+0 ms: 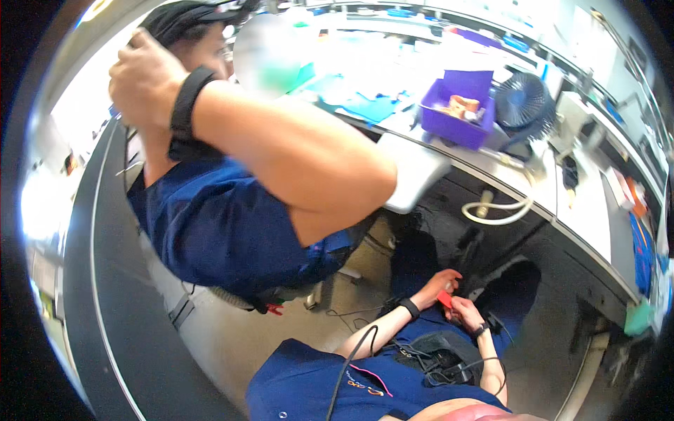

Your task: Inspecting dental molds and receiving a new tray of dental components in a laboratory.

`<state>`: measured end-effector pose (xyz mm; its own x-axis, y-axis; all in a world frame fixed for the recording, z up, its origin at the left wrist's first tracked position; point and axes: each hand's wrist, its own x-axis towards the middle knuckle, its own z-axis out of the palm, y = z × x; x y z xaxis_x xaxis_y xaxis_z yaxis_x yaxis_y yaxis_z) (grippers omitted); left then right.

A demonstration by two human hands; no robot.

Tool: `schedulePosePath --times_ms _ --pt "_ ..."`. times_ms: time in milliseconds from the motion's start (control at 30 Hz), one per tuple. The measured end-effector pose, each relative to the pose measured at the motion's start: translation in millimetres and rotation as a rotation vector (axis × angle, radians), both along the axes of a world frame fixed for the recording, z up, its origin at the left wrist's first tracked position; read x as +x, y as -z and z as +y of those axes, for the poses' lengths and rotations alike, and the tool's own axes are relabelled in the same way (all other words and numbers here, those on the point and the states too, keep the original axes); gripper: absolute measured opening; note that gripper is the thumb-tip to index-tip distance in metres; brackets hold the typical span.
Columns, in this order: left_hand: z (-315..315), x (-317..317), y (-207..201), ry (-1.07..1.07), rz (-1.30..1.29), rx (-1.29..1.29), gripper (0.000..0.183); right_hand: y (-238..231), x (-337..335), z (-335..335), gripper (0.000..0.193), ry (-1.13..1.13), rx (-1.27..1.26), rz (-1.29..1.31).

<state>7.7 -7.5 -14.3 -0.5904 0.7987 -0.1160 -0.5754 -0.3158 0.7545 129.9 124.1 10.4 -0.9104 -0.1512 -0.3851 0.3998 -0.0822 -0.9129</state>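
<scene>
At R hand (465, 313): red pc (444, 299), long axis slanting dn-right.

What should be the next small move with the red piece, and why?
Perhaps turn the small red piece slightly for a better look: the right hand seems to pinch it, the left hand is close by, and its details are too small to make out.
</scene>
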Motion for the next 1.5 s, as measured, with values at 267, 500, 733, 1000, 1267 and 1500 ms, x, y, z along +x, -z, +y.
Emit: schedulePosePath --times_ms 267,500,733,1000,1267,1500 --pt "-3.0 -11.2 -12.5 -0.023 -0.347 0.060 0.020 -6.7 4.2 7.0 0.038 0.232 -0.012 0.064" --pt "-2.4 -2.0 -18.7 -0.105 -0.167 -0.082 0.023 1.0 -0.8 14.1 0.034 0.388 0.163 0.068" --pt "-2.1 -3.0 -18.5 -0.252 -0.151 -0.063 0.021 -7.5 0.3 9.0 0.035 0.439 0.291 0.048" --pt "-2.4 -2.2 -28.9 -0.207 -0.046 -0.071 0.023 -0.1 0.8 9.4 0.038 0.468 0.460 0.052" --pt "-4.8 0.2 -22.4 -0.158 0.036 -0.075 0.021 0.3 -0.3 5.7 0.039 0.483 0.310 -0.052" --pt "0.4 -0.1 -12.2 -0.116 -0.011 -0.025 0.024 19.4 -0.2 16.6 0.040 0.488 0.303 -0.006"
